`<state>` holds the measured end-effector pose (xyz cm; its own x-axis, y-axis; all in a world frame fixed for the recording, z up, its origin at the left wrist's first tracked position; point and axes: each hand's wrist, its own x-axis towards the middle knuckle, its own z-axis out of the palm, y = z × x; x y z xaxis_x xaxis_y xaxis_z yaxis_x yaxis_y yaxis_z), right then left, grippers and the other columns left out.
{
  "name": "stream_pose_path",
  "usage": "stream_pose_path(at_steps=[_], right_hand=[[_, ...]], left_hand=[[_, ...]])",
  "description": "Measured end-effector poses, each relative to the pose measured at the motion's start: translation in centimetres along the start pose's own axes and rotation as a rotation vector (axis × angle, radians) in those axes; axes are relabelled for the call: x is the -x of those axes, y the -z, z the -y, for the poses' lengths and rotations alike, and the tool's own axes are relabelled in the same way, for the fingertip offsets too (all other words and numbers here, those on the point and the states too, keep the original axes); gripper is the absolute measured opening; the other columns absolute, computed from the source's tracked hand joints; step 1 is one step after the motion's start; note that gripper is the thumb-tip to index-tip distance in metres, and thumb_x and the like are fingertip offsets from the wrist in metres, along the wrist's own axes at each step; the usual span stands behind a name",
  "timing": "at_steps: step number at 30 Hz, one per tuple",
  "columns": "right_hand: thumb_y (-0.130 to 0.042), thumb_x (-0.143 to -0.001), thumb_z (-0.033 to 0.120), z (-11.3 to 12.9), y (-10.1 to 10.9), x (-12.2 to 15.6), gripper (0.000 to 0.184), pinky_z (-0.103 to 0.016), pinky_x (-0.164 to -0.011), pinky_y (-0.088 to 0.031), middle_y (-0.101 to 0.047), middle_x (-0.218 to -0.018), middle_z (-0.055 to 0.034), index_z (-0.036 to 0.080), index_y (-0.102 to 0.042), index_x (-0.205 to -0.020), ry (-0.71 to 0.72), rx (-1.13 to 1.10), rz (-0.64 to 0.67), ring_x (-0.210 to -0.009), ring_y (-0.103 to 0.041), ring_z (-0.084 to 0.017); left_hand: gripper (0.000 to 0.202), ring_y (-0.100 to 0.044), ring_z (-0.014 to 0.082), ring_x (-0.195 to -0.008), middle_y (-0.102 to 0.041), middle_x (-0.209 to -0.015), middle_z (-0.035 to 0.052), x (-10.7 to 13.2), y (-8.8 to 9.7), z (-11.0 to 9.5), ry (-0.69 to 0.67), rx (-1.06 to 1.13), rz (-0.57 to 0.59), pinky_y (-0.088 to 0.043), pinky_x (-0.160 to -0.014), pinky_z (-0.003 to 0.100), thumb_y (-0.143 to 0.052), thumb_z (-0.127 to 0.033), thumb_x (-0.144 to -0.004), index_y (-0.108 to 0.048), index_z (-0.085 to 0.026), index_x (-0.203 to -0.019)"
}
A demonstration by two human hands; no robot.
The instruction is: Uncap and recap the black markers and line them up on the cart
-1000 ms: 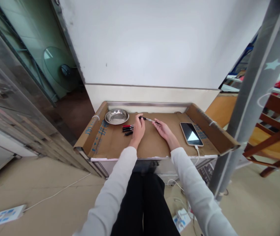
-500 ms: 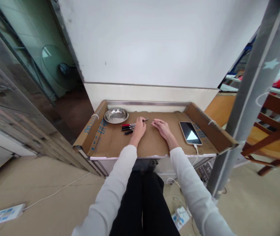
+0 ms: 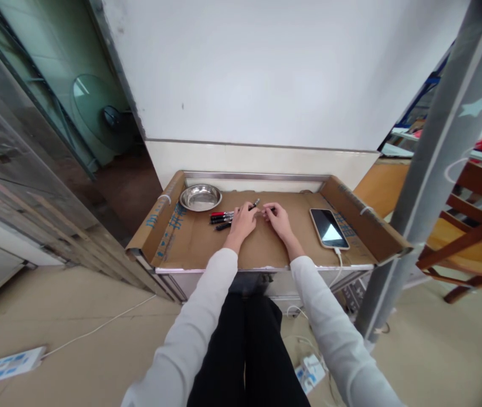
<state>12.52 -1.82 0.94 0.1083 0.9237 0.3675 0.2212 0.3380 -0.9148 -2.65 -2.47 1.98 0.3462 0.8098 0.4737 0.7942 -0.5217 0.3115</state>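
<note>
My left hand (image 3: 243, 221) rests on the cardboard-covered table (image 3: 198, 243), fingers closed round a black pen (image 3: 254, 205) whose tip points up and to the right. My right hand (image 3: 278, 219) lies close beside it, pinching a small dark piece (image 3: 271, 210), perhaps the pen's cap. The two hands almost touch. Just left of my left hand lie a few more pens (image 3: 220, 218), red and black, side by side.
A round steel bowl (image 3: 200, 196) sits at the back left of the table. A phone (image 3: 329, 228) on a white cable lies at the right. A grey post (image 3: 427, 169) stands to the right, with power strips (image 3: 3, 370) on the floor.
A second ago both hands held a pen stretched between them. It then came apart, and now the hands have drawn close together again, the left with the pen body, the right with the small piece.
</note>
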Motion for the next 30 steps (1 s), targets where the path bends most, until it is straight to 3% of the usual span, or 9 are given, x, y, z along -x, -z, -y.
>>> stream_pose_path(at_steps=[5, 12, 19, 25, 30], right_hand=[[-0.04, -0.084, 0.019, 0.1, 0.4, 0.1, 0.026, -0.033, -0.088, -0.046, -0.068, -0.102, -0.0073, 0.017, -0.061, -0.1, 0.147, 0.361, 0.044, -0.096, -0.062, -0.016], [-0.04, -0.076, 0.009, -1.1, 0.3, -0.1, 0.038, -0.037, -0.092, -0.045, -0.067, -0.107, -0.0062, 0.02, -0.061, -0.106, 0.281, 0.419, 0.164, -0.1, -0.06, -0.019], [-0.038, -0.071, 0.004, 0.0, 0.2, 0.2, 0.06, -0.038, -0.095, -0.04, -0.056, -0.127, -0.0064, 0.021, -0.049, -0.127, 0.384, 0.626, 0.177, -0.112, -0.051, -0.021], [-0.05, -0.08, 0.025, 0.1, -0.2, 0.7, 0.034, -0.04, -0.085, -0.039, -0.056, -0.109, -0.0167, 0.013, -0.057, -0.111, 0.17, 0.915, -0.052, -0.099, -0.049, -0.029], [-0.05, -0.084, 0.032, 0.2, -0.4, 0.7, 0.021, -0.036, -0.079, -0.037, -0.057, -0.093, -0.0118, 0.018, -0.061, -0.095, 0.162, 0.978, 0.009, -0.089, -0.049, -0.025]], left_hand=[[0.02, -0.05, 0.0211, -0.108, -0.053, -0.111, 0.0069, 0.1, 0.4, -0.3, 0.017, -0.042, 0.018, -0.032, -0.093, 0.038, -0.047, -0.019, -0.086, -0.064, -0.024, -0.096], [0.015, -0.052, 0.0211, -0.102, -0.055, -0.106, 0.0073, -0.1, 0.1, -0.2, 0.076, -0.114, -0.013, -0.035, -0.088, 0.035, -0.049, -0.026, -0.088, -0.061, -0.02, -0.094], [0.031, -0.052, 0.0221, -0.108, -0.057, -0.119, 0.0095, -0.3, -0.2, 0.0, 0.149, -0.107, -0.056, -0.034, -0.09, 0.035, -0.051, -0.024, -0.087, -0.052, -0.017, -0.118], [0.022, -0.055, 0.0239, -0.1, -0.066, -0.105, 0.0069, -0.3, -0.4, 0.1, 0.146, -0.119, -0.031, -0.033, -0.088, 0.039, -0.048, -0.025, -0.089, -0.059, -0.021, -0.108], [0.017, -0.054, 0.0232, -0.099, -0.067, -0.104, 0.0055, -0.3, -0.1, 0.0, 0.116, -0.1, -0.046, -0.033, -0.085, 0.037, -0.047, -0.022, -0.089, -0.06, -0.022, -0.101]])
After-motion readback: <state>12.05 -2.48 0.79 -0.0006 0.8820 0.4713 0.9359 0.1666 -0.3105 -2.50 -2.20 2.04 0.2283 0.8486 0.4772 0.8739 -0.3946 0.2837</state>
